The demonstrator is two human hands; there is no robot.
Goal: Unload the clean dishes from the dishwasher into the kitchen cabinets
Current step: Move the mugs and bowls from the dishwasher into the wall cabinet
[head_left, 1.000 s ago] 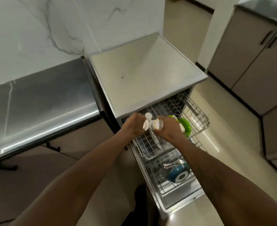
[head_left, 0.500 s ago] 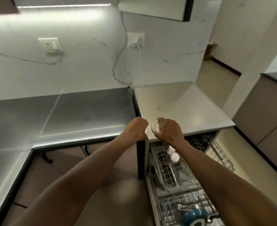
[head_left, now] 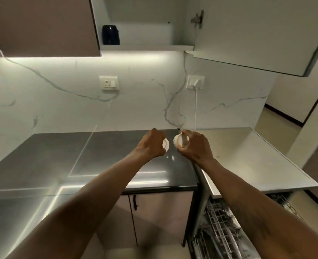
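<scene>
My left grip [head_left: 150,144] is clenched round a small white cup [head_left: 166,144]; only its round end shows past my fingers. My right grip [head_left: 194,147] is wrapped round a second white cup [head_left: 180,141], which is turned on its side with one round end facing left toward the other cup. The two cups are close together but apart, with a narrow gap between them. I hold both in the air above the dark surface [head_left: 79,156], near its right edge, where it meets the pale dishwasher top [head_left: 248,157]. Below my right forearm the wire rack [head_left: 220,232] stands pulled out; its contents are too blurred to tell. Overhead a cabinet door [head_left: 257,34] stands open, and a dark appliance [head_left: 111,34] sits on the shelf [head_left: 147,47]. A white cord [head_left: 196,109] hangs from the wall socket [head_left: 195,82].
</scene>
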